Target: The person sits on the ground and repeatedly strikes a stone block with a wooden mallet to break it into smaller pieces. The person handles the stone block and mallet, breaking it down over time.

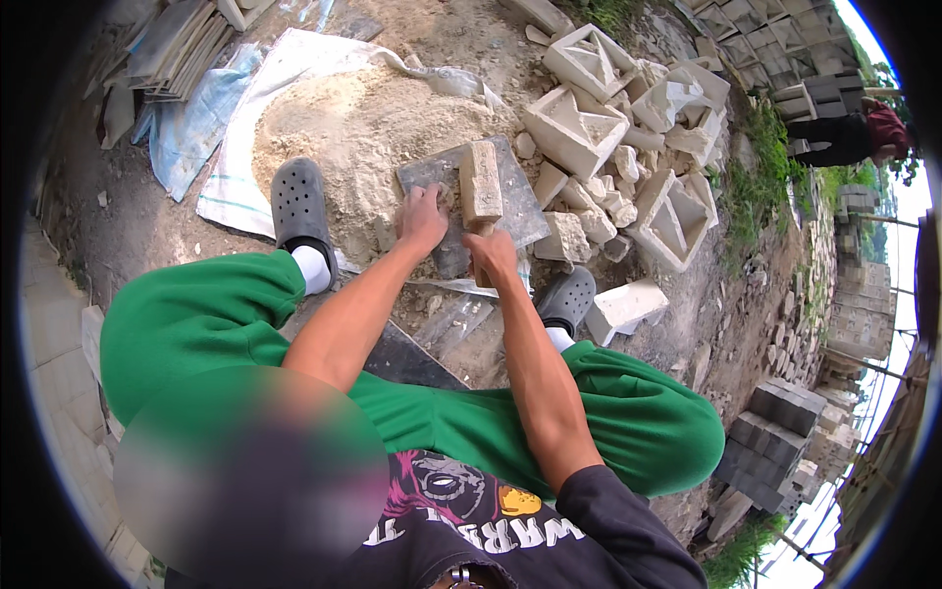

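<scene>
My right hand is wrapped round the handle of a pale, dusty wooden mallet, whose blocky head is over a grey slab. On the slab's left part rests my left hand, with its fingers curled. What lies under those fingers, if anything, is hidden. Behind the slab, crumbled pale powder is heaped on a white woven sheet.
Broken pale blocks with triangular openings and rubble lie to the right. Another block sits beside my right shoe. Stacked boards stand far left, grey blocks at right. A person is at the far right.
</scene>
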